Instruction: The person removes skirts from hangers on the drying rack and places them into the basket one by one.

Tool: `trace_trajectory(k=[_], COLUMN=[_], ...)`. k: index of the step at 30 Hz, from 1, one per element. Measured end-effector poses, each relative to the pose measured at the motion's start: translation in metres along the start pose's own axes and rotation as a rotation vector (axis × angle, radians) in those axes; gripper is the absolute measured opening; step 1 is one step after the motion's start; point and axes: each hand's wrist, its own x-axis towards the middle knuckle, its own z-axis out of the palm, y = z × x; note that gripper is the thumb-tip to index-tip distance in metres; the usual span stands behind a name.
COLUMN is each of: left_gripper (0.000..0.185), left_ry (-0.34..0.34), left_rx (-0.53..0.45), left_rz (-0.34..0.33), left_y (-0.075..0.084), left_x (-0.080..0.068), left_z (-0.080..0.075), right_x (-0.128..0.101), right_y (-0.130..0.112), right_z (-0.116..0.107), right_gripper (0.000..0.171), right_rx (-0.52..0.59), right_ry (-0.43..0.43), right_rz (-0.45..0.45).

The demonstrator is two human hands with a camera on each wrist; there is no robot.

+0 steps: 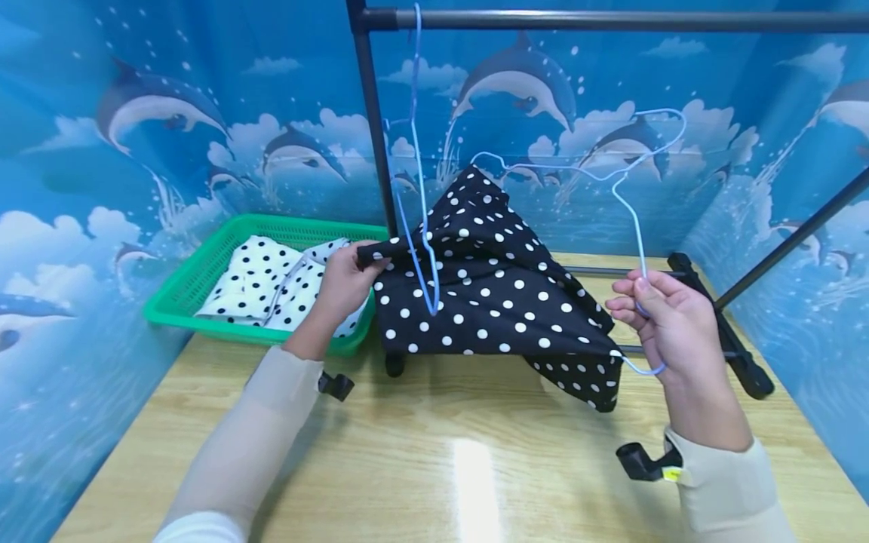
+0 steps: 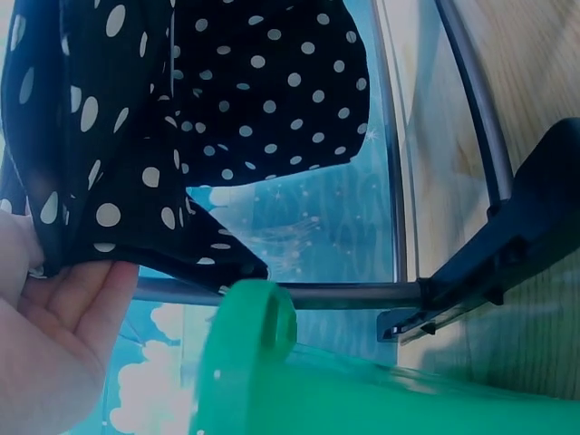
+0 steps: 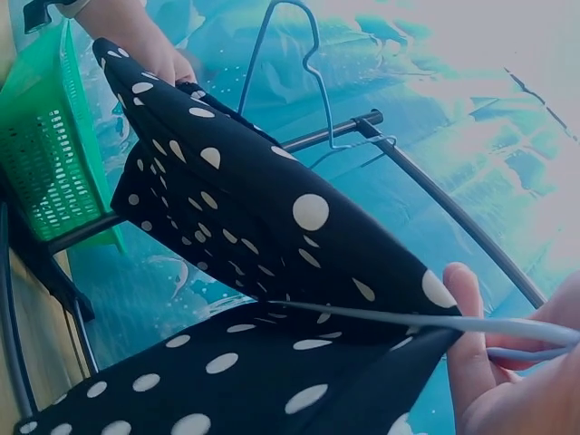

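Black cloth with white dots [image 1: 489, 294] spreads between my two hands, draped over the lower part of a light blue wire hanger [image 1: 634, 219]. My left hand [image 1: 346, 283] pinches the cloth's upper left edge between thumb and fingers. With its thumb and fingers, my right hand [image 1: 672, 317] grips the side wire of that hanger, whose hook points up and to the right. In the right wrist view the hanger's wire [image 3: 489, 324] runs into the fold of the cloth [image 3: 245, 190]. The left wrist view shows the cloth [image 2: 109, 181] hanging over the left fingers.
Another blue hanger [image 1: 419, 188] hangs from the dark rack's top bar [image 1: 611, 21], in front of the cloth. A green basket [image 1: 159, 309] on the left holds folded white cloth with black dots [image 1: 254, 279]. The rack's right foot [image 1: 747, 369] stands on the wooden table [image 1: 407, 452].
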Motion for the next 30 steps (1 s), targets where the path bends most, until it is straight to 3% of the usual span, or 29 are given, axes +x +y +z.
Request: trace_trajectory(k=[5, 14, 19, 30], left_gripper=[0.019, 0.014, 0.014, 0.011], left_ry=[-0.001, 0.008, 0.01, 0.016], left_rx=[-0.013, 0.024, 0.008, -0.009], left_rz=[-0.006, 0.073, 0.08, 0.15], left_y=[-0.001, -0.002, -0.001, 0.001], left_x=[-0.003, -0.02, -0.028, -0.043], left_z=[-0.003, -0.005, -0.004, 0.002], right_x=[0.001, 0.007, 0.01, 0.013], right_y=[0.0, 0.004, 0.006, 0.007], right_z=[-0.003, -0.009, -0.01, -0.012], right_gripper=[0.012, 0.01, 0.01, 0.009], right_rx=[0.03, 0.109, 0.16, 0.18], right_ry=[-0.007, 0.018, 0.032, 0.073], right_rz=[0.011, 0.065, 0.076, 0.086])
